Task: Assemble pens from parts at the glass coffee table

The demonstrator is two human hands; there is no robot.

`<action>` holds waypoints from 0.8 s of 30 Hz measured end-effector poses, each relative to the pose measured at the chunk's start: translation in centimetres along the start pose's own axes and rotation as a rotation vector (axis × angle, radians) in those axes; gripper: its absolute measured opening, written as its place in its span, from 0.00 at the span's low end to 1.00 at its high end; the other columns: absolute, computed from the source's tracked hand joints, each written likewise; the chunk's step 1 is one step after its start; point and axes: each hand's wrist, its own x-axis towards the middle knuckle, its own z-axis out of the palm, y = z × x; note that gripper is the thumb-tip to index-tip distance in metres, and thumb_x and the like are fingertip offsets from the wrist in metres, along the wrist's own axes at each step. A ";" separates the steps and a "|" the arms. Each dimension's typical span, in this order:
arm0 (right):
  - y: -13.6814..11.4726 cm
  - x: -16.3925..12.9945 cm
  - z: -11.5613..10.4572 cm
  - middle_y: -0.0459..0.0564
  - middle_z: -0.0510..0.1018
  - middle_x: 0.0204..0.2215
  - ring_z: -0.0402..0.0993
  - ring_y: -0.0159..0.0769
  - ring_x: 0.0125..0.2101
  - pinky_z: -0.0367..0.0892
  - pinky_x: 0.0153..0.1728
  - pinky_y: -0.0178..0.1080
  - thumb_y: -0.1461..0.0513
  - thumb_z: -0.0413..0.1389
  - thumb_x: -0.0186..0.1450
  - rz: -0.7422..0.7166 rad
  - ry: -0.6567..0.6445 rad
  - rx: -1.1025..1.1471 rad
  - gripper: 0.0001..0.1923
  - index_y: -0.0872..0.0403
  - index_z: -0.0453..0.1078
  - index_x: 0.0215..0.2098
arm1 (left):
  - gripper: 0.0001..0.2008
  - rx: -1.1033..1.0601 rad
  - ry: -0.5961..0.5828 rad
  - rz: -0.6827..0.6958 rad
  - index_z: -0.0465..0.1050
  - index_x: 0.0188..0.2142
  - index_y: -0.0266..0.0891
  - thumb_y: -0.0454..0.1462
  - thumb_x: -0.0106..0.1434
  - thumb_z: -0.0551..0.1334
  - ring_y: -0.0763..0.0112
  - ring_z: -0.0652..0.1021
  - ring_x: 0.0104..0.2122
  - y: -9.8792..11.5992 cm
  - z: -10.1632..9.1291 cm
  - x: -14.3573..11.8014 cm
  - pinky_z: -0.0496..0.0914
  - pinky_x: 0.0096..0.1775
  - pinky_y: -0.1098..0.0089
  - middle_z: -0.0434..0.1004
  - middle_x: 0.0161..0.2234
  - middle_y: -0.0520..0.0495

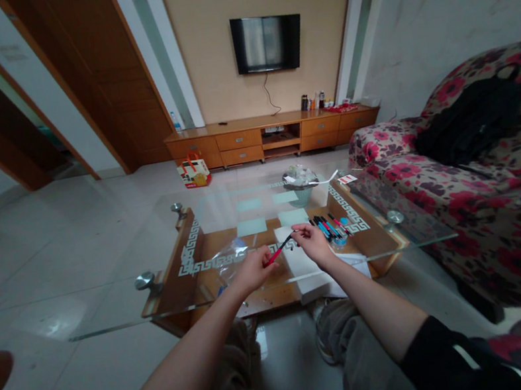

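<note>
The red pen (279, 251) slants over the glass table (125, 313), its long axis running from lower left up to the right, dark tip toward the pile of pens (329, 226). The left hand (252, 270) is clamped on its red end; the right hand (313, 243) pinches the dark tip. White paper (302, 261) lies beneath.

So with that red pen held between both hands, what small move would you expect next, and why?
Probably pulling the cap off. The left hand grips the red pen by its barrel, and the right hand pinches its dark far end. Both hold it just above the glass table, beside the row of pens.
</note>
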 end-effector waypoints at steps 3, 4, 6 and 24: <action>0.0 0.0 0.0 0.46 0.75 0.27 0.71 0.33 0.26 0.69 0.30 0.36 0.52 0.64 0.55 0.015 -0.003 0.018 0.21 0.56 0.74 0.42 | 0.08 -0.010 -0.001 0.012 0.68 0.32 0.40 0.41 0.59 0.63 0.72 0.66 0.25 0.1 0.0 0.0 0.54 0.28 0.73 0.67 0.24 0.56; -0.1 0.0 0.0 0.46 0.75 0.27 0.71 0.33 0.26 0.69 0.29 0.36 0.52 0.64 0.55 0.019 -0.004 0.022 0.20 0.56 0.74 0.42 | 0.07 -0.011 0.004 0.019 0.68 0.32 0.40 0.40 0.59 0.63 0.72 0.67 0.25 0.1 0.0 -0.1 0.55 0.28 0.73 0.68 0.24 0.55; -0.3 -0.1 0.0 0.46 0.75 0.27 0.71 0.33 0.26 0.69 0.29 0.36 0.53 0.63 0.56 0.027 -0.006 0.016 0.20 0.56 0.74 0.42 | 0.07 -0.006 0.020 0.034 0.68 0.32 0.40 0.40 0.60 0.63 0.72 0.68 0.26 0.3 -0.2 -0.2 0.56 0.29 0.72 0.69 0.25 0.55; -0.1 -0.6 0.3 0.44 0.76 0.22 0.71 0.32 0.23 0.61 0.22 0.32 0.56 0.65 0.52 0.138 -0.201 -0.006 0.15 0.55 0.75 0.36 | 0.17 -0.077 -0.032 0.174 0.74 0.54 0.45 0.36 0.67 0.55 0.63 0.77 0.43 2.5 -1.3 -0.4 0.69 0.47 0.67 0.79 0.46 0.46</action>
